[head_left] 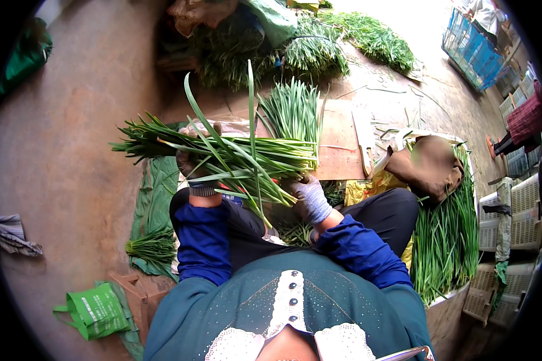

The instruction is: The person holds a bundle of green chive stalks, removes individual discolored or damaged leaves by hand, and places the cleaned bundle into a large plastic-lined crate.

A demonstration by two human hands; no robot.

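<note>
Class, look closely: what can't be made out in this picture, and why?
Head view: some fingers of the left hand, hidden by the leaf bunch.
Head view: some fingers of the right hand, hidden by the same bunch.
Head view: part of the brown cloth, blurred.
Head view: the rest of the green object at far left, cut off by the dark rim.

Left hand (pixel 190 163), right hand (pixel 312 198) grip leafy green bunch (pixel 274 154) — second bunch (pixel 292 110) beyond, on board (pixel 339 163).

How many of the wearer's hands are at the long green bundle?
2: left hand around the bundle on its left side, right hand at its right end; both partly hidden.
</note>
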